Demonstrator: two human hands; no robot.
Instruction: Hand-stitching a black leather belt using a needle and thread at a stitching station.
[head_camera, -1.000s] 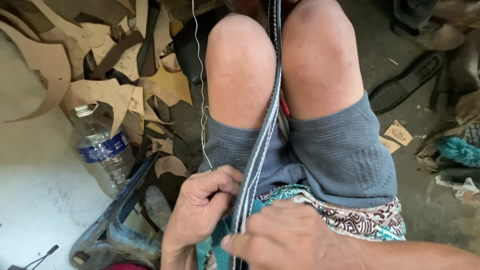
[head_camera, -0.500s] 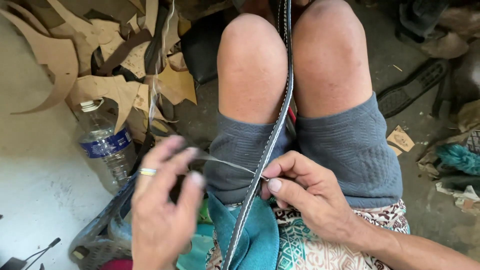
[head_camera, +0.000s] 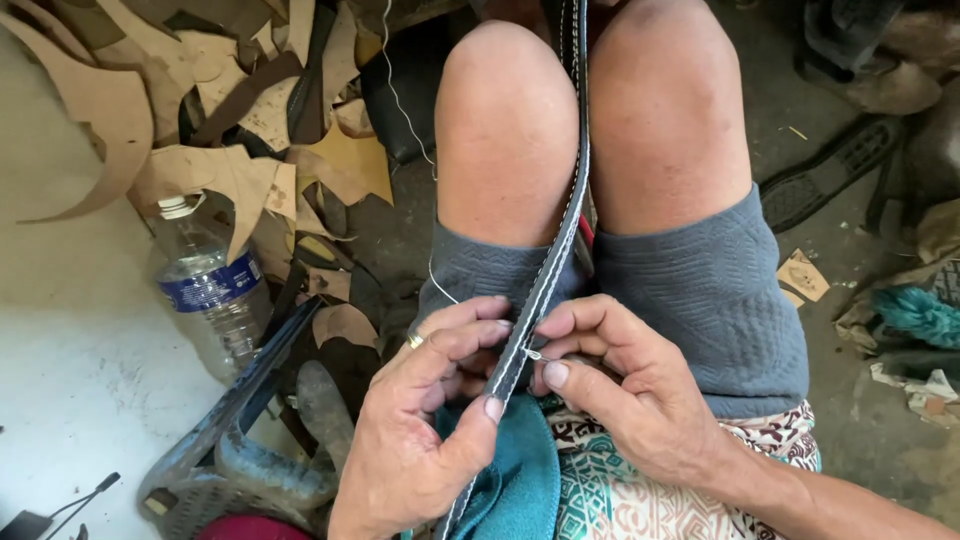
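Dusty concrete floor (head_camera: 70, 400) underfoot, strewn on the left with tan curved leather offcuts (head_camera: 230, 170); clear plastic water bottle with a blue label (head_camera: 205, 285) lies among them, black shoe sole (head_camera: 835, 175) off to the right. Person seated, bare knees together, grey knitted shorts.

Long dark grey leather strap with white stitch lines along both edges (head_camera: 550, 270) runs from between the knees down across the lap, over a folded teal cloth (head_camera: 515, 480).

Left hand (head_camera: 420, 430), ring on one finger, is closed on the strap from its left side, thumb pressing the near edge. Right hand (head_camera: 620, 390) pinches at the strap's right edge, fingertips drawn tight around a small metal needle tip (head_camera: 533, 354). Thin white thread (head_camera: 400, 100) trails up and away past the left knee.

Judgement: hand-stitching, needle passing through the edge. To do it well: keep the strap taut between knees and left hand, seat the needle square in the stitch line, pull the thread through evenly, mind the left thumb near the point.
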